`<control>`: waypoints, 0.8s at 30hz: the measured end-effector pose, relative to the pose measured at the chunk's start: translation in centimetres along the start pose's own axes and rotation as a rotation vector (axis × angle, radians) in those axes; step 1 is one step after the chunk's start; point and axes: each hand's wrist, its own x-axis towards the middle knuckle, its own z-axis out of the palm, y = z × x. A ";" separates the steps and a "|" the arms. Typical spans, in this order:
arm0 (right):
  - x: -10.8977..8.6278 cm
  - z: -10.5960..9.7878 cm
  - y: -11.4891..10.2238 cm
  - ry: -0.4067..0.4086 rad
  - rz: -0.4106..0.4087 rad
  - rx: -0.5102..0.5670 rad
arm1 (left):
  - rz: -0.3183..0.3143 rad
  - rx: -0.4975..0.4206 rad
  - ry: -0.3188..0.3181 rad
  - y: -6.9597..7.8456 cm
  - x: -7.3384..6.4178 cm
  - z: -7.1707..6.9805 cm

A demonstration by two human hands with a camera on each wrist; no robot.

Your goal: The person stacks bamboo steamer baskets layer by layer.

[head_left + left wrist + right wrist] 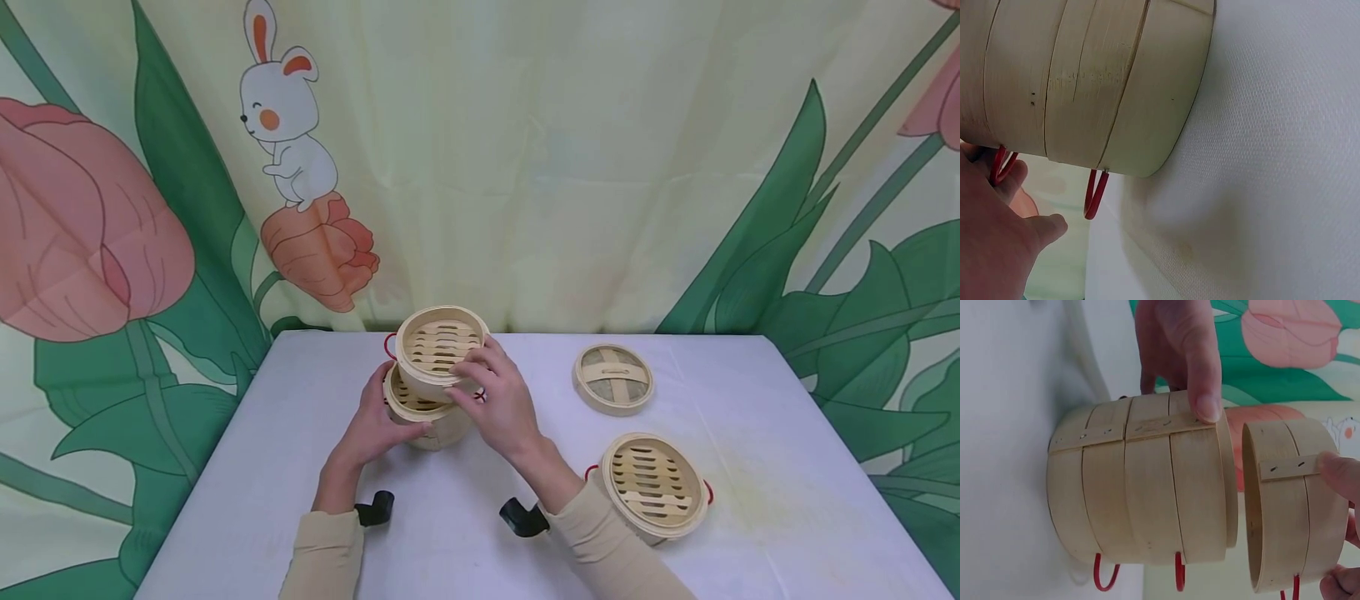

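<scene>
In the head view my right hand [504, 410] holds a round bamboo steamer basket [440, 337] by its right side, thumb at the front. This basket is tilted, its slatted inside facing me. Below it stands a stack of bamboo steamer baskets [442, 433], each tier with red loop handles. My left hand [372, 421] grips the upper tier from the left, its thumb [1207, 403] pressed on the front near the rim. A gap shows in the right wrist view between the held basket [1297, 512] and the stack [1147, 500].
A woven bamboo lid [613, 380] lies at the back right of the white table [750, 467]. Nearer me, another slatted steamer basket [652, 486] with red handles sits beside my right sleeve [611, 537]. A printed curtain [555, 167] hangs along the table's back edge.
</scene>
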 end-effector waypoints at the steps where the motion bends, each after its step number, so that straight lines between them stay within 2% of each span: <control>1: 0.0 0.0 -0.1 0.000 0.000 0.002 | 0.000 0.001 0.002 0.0 0.0 0.0; 9: 0.1 0.3 -0.5 -0.006 0.001 -0.002 | 0.007 0.000 0.005 0.1 -0.1 -0.1; 17: -0.1 0.8 -0.7 -0.027 0.011 0.000 | -0.043 0.016 0.000 0.1 -0.2 -0.1; 24: -0.2 1.1 -0.9 -0.018 -0.006 0.027 | -0.043 0.017 0.002 0.2 -0.2 -0.1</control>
